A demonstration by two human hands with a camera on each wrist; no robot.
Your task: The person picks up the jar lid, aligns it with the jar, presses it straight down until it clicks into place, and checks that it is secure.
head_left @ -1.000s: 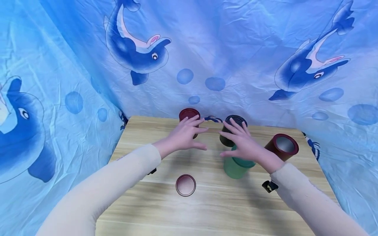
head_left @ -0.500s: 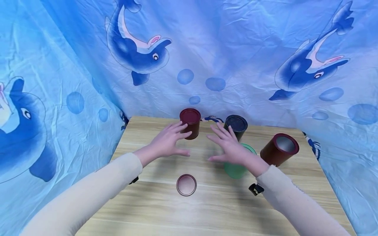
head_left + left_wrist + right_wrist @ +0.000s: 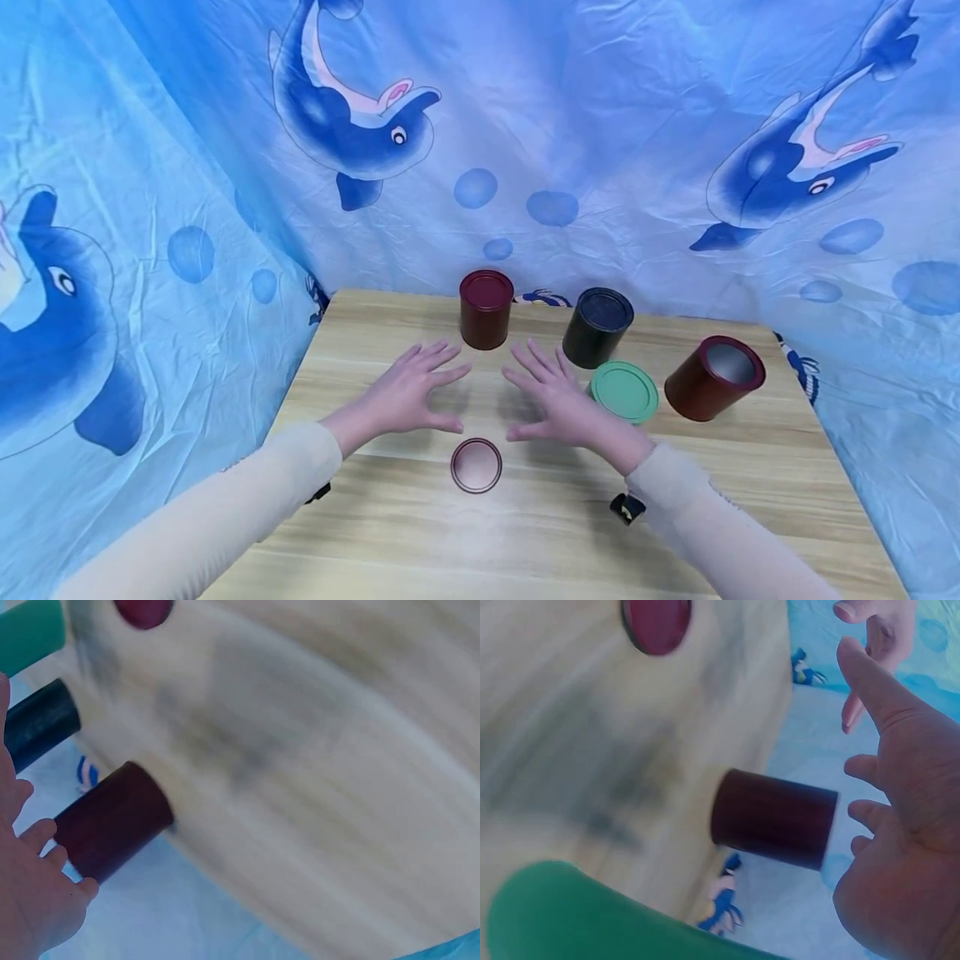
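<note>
Both hands hover over the table with fingers spread and nothing in them. My left hand (image 3: 405,393) is in front of a dark red canister (image 3: 485,321). The right hand (image 3: 558,402) is just left of a green canister with a pale green lid (image 3: 625,392), its wrist partly hiding the green body. Between and slightly below the thumbs lies a small round dark-red-rimmed disc (image 3: 476,466). A black canister (image 3: 595,333) stands behind the right hand. In the right wrist view, the dark red canister (image 3: 772,817) is beyond the right fingers.
Another dark red canister (image 3: 708,385), with a shiny grey top, stands at the right. The wooden table (image 3: 465,558) meets blue dolphin-printed cloth (image 3: 645,150) at its back and sides.
Both hands have drawn back toward the person; the right hand has also moved left. The canisters behind them are now less covered. The canisters and disc stay in place.
</note>
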